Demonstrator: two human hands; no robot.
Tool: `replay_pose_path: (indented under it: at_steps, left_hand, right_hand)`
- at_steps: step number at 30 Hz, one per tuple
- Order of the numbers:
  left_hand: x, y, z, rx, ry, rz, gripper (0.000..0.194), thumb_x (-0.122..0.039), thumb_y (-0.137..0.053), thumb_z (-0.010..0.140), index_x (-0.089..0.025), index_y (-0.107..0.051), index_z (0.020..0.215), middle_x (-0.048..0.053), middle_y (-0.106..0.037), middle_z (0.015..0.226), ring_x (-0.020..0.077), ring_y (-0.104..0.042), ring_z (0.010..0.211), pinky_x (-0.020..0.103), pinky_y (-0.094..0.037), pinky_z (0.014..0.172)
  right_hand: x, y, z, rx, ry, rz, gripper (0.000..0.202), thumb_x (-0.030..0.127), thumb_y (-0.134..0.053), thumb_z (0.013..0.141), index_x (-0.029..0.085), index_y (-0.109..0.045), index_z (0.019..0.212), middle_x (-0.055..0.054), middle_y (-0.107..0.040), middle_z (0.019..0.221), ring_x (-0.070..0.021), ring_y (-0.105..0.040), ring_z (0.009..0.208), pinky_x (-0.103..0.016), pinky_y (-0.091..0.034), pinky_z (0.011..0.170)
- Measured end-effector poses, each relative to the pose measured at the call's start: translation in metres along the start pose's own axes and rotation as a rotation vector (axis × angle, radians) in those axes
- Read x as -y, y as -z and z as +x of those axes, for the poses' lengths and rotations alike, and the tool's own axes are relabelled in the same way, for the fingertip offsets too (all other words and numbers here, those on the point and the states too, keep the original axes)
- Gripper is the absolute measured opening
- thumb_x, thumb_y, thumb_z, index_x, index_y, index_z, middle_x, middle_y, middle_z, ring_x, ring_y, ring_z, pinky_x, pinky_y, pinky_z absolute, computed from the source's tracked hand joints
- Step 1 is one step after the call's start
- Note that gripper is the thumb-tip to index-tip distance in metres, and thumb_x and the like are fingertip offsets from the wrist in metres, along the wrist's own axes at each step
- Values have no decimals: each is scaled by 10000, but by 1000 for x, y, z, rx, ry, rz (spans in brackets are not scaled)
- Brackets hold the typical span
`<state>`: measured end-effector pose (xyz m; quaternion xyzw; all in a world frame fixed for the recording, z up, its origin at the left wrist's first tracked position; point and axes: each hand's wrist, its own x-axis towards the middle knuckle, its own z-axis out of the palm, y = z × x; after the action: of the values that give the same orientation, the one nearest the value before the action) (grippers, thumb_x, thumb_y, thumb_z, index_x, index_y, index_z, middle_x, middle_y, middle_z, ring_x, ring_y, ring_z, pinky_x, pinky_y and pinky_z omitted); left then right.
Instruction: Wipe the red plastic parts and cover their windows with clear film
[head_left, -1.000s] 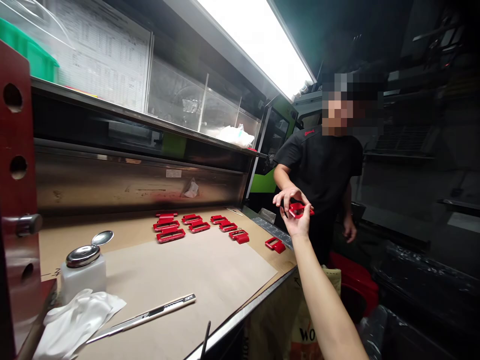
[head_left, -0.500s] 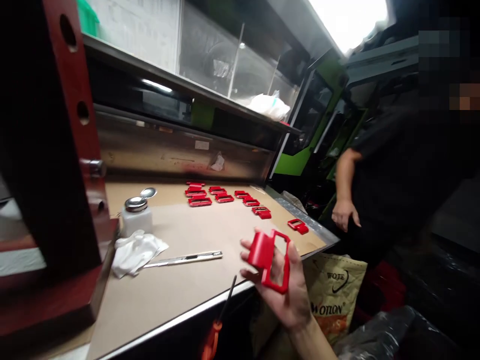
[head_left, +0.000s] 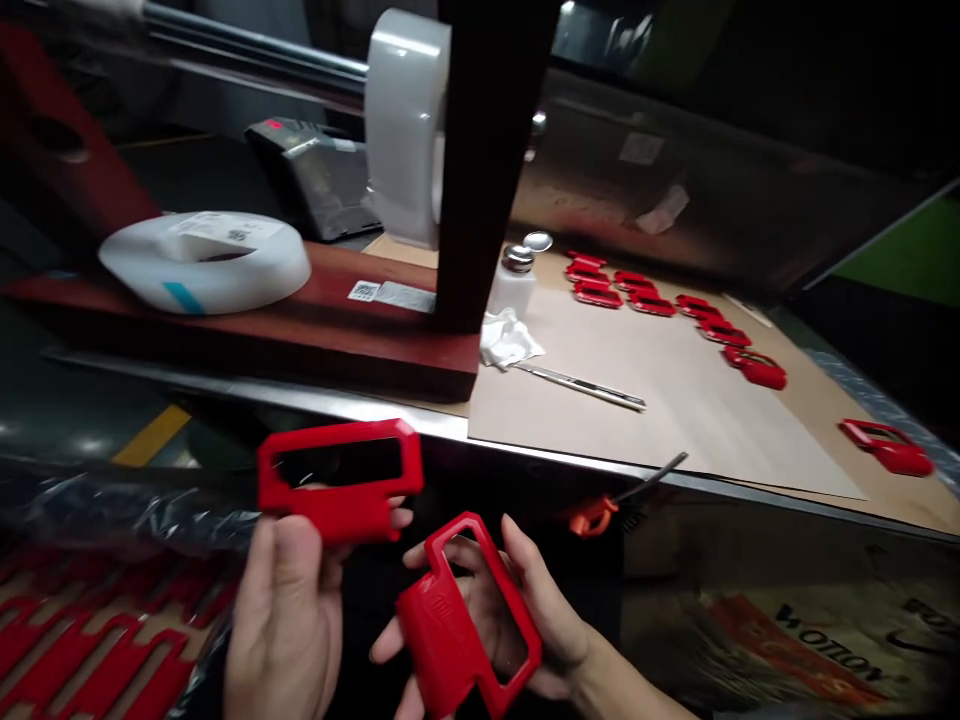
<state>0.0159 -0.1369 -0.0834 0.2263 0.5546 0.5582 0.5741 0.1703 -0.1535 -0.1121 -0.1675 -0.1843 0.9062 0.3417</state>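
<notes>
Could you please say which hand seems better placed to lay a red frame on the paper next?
Probably the right hand: its red frame is nearer the paper, while the left hand holds another frame nearer the wooden stand.

On my feed, a scuffed, brushed-metal back wall [head_left: 592, 165] rises behind a worktop [head_left: 540, 420] covered in tan paper with a bare metal front edge. I see a reddish-brown wooden stand [head_left: 382, 355] on the worktop's left part. Far right, I make out a bright green panel [head_left: 919, 240]. Lower left, the dark floor [head_left: 56, 410] carries a yellow stripe [head_left: 152, 436]; the surroundings look dim.
</notes>
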Motion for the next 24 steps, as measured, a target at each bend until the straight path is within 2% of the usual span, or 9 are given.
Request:
replay_pose_path:
  at_steps: [1, 3, 5, 7, 10, 14, 19, 24]
  left_hand:
    - [0, 1, 2, 3, -73, 28, 545, -696, -653, 669, -230, -642, 950, 36, -713, 850, 255, -686, 805, 343, -577, 724]
    - [2, 3, 6, 36, -119, 92, 415, -615, -607, 776, -250, -633, 972, 21, -715, 896, 242, -661, 929, 338, -508, 907]
    - [5, 7, 10, 60, -72, 126, 386, -584, -568, 821, -246, -631, 995, 30, -711, 930, 259, -645, 976, 357, -473, 951]
    - [7, 12, 11, 96, -37, 112, 383, -564, -579, 823, -232, -627, 1009, 48, -708, 949, 277, -644, 981, 351, -514, 871]
    - [9, 16, 10, 133, -7, 76, 378, -545, -585, 832, -237, -615, 1050, 49, -703, 998, 265, -647, 983, 290, -553, 722]
    - [8, 18, 5, 105, 53, 80, 401, -564, -579, 835, -239, -617, 1067, 37, -707, 985, 234, -671, 926, 246, -558, 662]
    - [9, 17, 4, 95, 64, 59, 380, -530, -585, 847, -241, -621, 1091, 34, -704, 1016, 216, -672, 927, 203, -551, 634]
    - [13, 16, 6, 77, 78, 61, 370, -512, -596, 845, -234, -629, 1087, 41, -700, 1046, 224, -667, 946, 199, -553, 613]
  right_hand:
    - [-5, 4, 5, 29, -26, 22, 724, 766, -346, 820, 185, -552, 1200, -150, -692, 1085, -246, -707, 805, -368, -539, 653]
    - [-15, 12, 14, 52, -54, 51, 760, 780, -361, 803, 147, -575, 1164, -173, -703, 1047, -266, -706, 793, -373, -543, 622]
    - [-24, 19, 20, 21, -95, 56, 784, 788, -399, 780, 117, -595, 1134, -172, -718, 985, -252, -704, 777, -332, -537, 613]
    - [-32, 24, 23, -49, -144, 31, 789, 790, -441, 758, 101, -608, 1104, -156, -727, 935, -203, -698, 720, -269, -514, 616]
    - [-39, 26, 26, -89, -210, -22, 845, 832, -454, 703, 92, -604, 1081, -158, -727, 910, -142, -659, 574, -200, -456, 544]
    - [-44, 27, 30, -56, -259, -74, 893, 867, -375, 699, 98, -573, 1108, -174, -722, 913, -142, -645, 530, -174, -402, 463]
    - [-46, 34, 34, -8, -281, -85, 881, 813, -156, 811, 94, -529, 1159, -183, -719, 927, -160, -672, 567, -194, -440, 486]
    - [-46, 41, 37, 4, -309, -65, 918, 721, 71, 856, 85, -463, 1248, -202, -712, 953, -226, -705, 666, -302, -518, 577]
